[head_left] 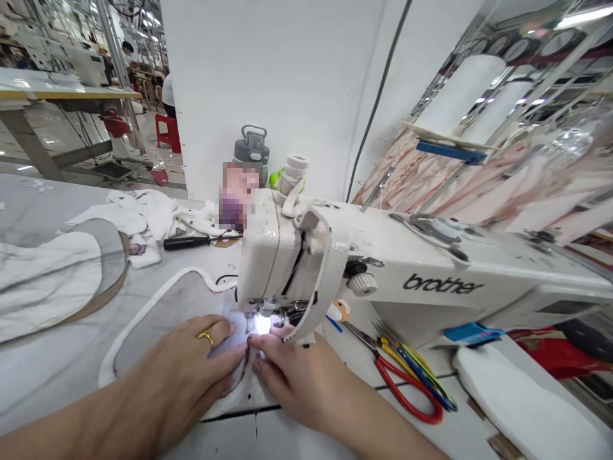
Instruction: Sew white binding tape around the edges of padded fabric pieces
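White binding [158,300] on grey panel [163,338] reaches presser ft [268,313] of Brother machine [383,255]; my L hand [186,358] and R hand [297,377] lie flat, fingers [261,343] spread on cloth, no pinch; stitching past needle: can't tell.

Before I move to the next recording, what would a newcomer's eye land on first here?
A white Brother sewing machine fills the centre. At its lit needle, the left hand, with a gold ring, and the right hand press a white-edged grey fabric panel. Red-handled scissors lie to the right.
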A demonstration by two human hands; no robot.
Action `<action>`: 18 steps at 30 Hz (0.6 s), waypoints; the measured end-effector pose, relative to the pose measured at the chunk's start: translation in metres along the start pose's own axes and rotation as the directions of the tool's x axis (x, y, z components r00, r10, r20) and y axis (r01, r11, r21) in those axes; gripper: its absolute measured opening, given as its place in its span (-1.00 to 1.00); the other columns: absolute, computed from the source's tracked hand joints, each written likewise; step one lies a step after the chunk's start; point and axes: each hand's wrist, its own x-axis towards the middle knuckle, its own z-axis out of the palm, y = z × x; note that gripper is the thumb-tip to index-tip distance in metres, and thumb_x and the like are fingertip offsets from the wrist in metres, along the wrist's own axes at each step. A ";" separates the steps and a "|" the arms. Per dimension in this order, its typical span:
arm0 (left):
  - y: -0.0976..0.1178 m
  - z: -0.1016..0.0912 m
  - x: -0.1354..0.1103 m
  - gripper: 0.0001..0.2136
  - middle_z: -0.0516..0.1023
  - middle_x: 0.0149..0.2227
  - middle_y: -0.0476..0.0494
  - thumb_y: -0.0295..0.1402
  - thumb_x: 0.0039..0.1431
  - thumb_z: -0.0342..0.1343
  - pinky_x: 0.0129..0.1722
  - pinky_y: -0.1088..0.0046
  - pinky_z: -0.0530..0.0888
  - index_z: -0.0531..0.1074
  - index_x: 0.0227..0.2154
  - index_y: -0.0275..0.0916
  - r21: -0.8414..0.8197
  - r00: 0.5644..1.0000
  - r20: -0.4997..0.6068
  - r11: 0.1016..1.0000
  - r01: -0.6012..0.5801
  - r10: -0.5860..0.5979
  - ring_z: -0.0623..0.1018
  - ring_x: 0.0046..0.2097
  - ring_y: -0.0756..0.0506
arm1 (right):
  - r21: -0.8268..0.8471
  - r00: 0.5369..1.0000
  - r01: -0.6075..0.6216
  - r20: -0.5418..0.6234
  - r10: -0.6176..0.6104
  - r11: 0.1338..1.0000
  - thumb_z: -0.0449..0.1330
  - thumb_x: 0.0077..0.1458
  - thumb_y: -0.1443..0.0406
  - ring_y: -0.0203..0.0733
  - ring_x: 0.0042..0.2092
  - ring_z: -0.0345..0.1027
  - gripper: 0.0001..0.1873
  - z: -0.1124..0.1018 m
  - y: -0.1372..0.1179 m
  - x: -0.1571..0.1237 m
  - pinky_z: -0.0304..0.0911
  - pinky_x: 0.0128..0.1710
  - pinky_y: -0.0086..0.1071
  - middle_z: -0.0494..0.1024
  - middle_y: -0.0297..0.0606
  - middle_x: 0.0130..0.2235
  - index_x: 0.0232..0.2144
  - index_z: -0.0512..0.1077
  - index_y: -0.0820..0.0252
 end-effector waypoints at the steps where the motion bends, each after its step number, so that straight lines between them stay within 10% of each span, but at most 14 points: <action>1: 0.000 -0.003 0.001 -0.68 0.60 -0.16 -0.15 -0.42 0.35 -0.13 0.00 0.32 0.40 0.56 -0.15 -0.14 -0.003 1.000 -0.008 1.000 0.004 -0.004 0.52 -0.10 -0.17 | 0.006 1.000 -0.002 0.001 0.002 1.000 0.02 0.35 0.27 -0.05 -0.17 0.47 -0.70 0.000 0.000 0.000 0.27 -0.15 -0.29 0.60 -0.13 -0.20 0.01 0.47 0.20; 18: -0.014 -0.003 0.001 -0.69 0.55 -0.02 -0.20 -0.37 0.42 -0.15 0.09 0.21 0.45 0.53 -0.11 -0.08 -0.074 0.997 0.058 0.995 0.063 -0.059 0.50 0.05 -0.20 | -0.018 0.999 0.028 0.040 -0.027 0.999 0.02 0.36 0.28 -0.12 -0.27 0.43 -0.77 -0.004 -0.002 -0.001 0.22 -0.28 -0.33 0.57 -0.20 -0.29 -0.20 0.48 0.19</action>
